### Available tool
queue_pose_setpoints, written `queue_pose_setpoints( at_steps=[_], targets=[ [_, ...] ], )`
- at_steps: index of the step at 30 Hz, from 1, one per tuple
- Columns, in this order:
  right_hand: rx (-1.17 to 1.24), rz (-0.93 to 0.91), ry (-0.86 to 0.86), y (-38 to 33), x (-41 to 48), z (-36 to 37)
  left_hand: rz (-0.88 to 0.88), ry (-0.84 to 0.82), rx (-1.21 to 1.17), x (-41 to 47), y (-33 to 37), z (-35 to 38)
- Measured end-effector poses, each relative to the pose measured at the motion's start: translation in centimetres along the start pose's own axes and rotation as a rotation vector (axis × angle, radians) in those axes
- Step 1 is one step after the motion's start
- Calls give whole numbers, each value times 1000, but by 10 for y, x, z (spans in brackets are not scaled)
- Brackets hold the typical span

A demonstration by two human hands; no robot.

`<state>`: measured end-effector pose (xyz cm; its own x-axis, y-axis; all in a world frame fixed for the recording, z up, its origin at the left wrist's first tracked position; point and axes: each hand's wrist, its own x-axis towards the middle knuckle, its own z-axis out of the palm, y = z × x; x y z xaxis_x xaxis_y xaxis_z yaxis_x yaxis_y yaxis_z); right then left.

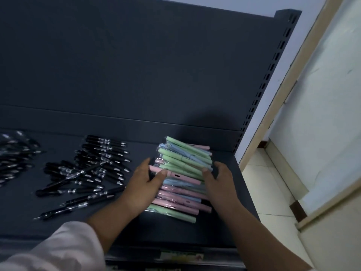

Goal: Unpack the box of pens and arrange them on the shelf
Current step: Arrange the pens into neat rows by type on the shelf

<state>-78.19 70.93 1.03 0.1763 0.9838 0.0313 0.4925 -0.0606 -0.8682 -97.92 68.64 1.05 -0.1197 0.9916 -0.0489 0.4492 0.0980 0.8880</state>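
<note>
A pile of pastel pens (183,163), green, pink and blue in clear wrappers, lies on the dark grey shelf (195,229) near its right end. My left hand (142,184) presses against the pile's left side, thumb on a pink pen. My right hand (218,180) presses against the pile's right side, fingers slightly curved along the pen ends. The pile sits squeezed between both hands. No box is in view.
Several black pens (93,167) lie spread over the shelf's middle, more wrapped ones (13,153) at the far left. The shelf's slotted upright (273,75) stands at the right, with a pale wall and tiled floor (269,184) beyond. A label strip (181,256) runs along the front edge.
</note>
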Motion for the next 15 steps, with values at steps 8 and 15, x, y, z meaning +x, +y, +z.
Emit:
queue_pose_setpoints(
  at_steps=[8,15],
  targets=[
    [93,44,-12,3,-14,8,-55,65,-209,-9,8,31],
    [47,2,-53,3,-15,11,-69,92,-200,-13,15,43]
  ],
)
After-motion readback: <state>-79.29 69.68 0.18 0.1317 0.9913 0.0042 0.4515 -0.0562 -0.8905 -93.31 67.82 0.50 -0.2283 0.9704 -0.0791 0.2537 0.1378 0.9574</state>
